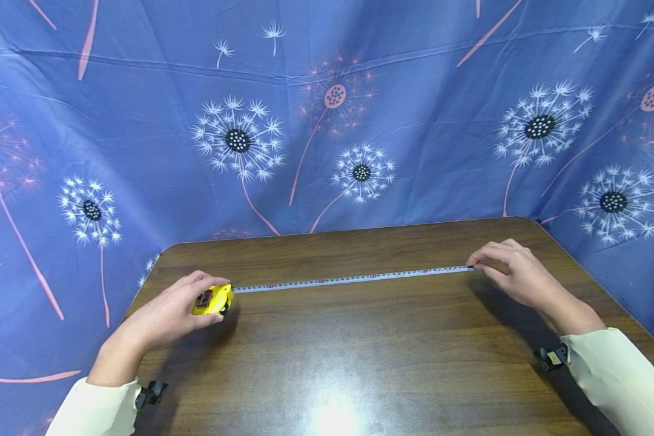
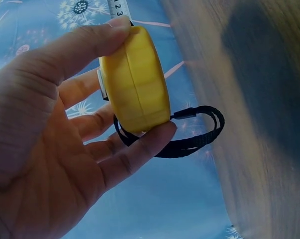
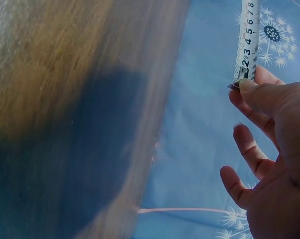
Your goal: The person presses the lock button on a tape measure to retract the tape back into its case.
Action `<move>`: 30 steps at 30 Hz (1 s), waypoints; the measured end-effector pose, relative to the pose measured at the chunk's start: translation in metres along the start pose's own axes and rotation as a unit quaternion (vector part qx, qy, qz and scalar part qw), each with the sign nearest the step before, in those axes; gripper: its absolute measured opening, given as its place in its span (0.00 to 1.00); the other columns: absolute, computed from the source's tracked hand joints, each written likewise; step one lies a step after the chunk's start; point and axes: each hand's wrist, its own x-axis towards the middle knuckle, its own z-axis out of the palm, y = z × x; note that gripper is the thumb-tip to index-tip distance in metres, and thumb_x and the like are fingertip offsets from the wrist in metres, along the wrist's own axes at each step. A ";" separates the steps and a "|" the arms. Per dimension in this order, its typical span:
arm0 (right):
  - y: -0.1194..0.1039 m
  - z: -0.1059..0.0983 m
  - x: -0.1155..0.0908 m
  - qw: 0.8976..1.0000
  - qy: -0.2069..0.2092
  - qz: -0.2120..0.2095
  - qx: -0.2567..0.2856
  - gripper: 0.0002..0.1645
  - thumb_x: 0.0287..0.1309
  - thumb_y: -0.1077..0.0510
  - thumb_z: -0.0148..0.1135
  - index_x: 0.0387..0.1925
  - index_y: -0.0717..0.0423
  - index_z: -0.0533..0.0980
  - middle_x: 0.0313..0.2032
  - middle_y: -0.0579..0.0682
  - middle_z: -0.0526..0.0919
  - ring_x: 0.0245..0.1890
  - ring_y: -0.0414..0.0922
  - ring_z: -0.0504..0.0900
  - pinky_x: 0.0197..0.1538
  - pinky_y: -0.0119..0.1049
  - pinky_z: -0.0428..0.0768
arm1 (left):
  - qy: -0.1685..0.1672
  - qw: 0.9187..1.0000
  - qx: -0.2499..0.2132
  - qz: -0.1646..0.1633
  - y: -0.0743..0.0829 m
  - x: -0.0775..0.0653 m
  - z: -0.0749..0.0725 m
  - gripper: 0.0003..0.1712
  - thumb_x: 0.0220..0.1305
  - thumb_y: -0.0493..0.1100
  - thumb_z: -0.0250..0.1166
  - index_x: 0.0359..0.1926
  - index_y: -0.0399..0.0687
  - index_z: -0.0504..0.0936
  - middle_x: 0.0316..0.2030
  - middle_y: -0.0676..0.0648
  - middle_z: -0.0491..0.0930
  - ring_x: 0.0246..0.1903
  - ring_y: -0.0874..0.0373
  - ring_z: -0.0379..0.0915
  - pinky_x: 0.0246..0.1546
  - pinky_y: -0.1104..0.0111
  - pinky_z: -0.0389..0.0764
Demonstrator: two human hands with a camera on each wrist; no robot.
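Note:
A yellow tape measure (image 1: 218,299) is gripped by the left hand (image 1: 170,309) at the table's left side. In the left wrist view the thumb lies along the top of the yellow case (image 2: 137,79), fingers curl beneath it, and a black wrist strap (image 2: 189,145) hangs from it. The metal blade (image 1: 349,279) runs out straight to the right, above the table. Its end is pinched between thumb and index finger of the right hand (image 1: 520,272). Close up, the right wrist view shows numbers on the blade (image 3: 248,40) and the metal end hook (image 3: 238,83) at the fingertips.
The brown wooden table (image 1: 370,357) lies beneath both hands, with a bright light reflection near its front. Behind it hangs a blue cloth (image 1: 436,151) printed with dandelions. Black wrist cameras sit at both cuffs, and shadows of the arms fall on the wood.

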 end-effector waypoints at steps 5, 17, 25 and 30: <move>0.001 0.000 0.000 1.000 0.004 -0.009 0.000 0.25 0.42 0.76 0.75 0.37 0.46 0.85 0.38 0.42 0.87 0.40 0.41 0.75 0.42 0.40 0.65 | 0.007 1.000 -0.004 0.004 -0.001 -0.001 0.002 0.36 0.55 0.45 0.80 0.64 0.46 0.79 0.49 0.52 0.77 0.46 0.56 0.73 0.49 0.52 0.76; -0.002 0.001 0.001 1.000 0.005 -0.010 0.009 0.24 0.43 0.77 0.75 0.37 0.48 0.85 0.38 0.43 0.87 0.40 0.41 0.75 0.42 0.40 0.65 | 0.017 1.000 -0.018 0.008 -0.001 -0.002 0.003 0.36 0.52 0.47 0.81 0.62 0.48 0.80 0.50 0.51 0.79 0.45 0.56 0.73 0.48 0.53 0.76; -0.005 0.004 0.001 1.000 0.001 -0.002 0.012 0.25 0.45 0.76 0.74 0.38 0.45 0.85 0.39 0.42 0.87 0.41 0.42 0.75 0.42 0.42 0.64 | 0.016 1.000 -0.021 0.005 0.000 -0.002 0.004 0.36 0.52 0.47 0.81 0.62 0.48 0.80 0.51 0.51 0.79 0.46 0.55 0.73 0.49 0.53 0.75; -0.004 0.006 0.002 1.000 0.002 -0.005 0.015 0.24 0.45 0.76 0.74 0.38 0.46 0.85 0.39 0.41 0.87 0.40 0.41 0.74 0.42 0.41 0.65 | 0.013 1.000 -0.021 0.004 0.000 -0.001 0.005 0.36 0.52 0.48 0.81 0.62 0.48 0.80 0.51 0.50 0.79 0.47 0.54 0.73 0.49 0.52 0.76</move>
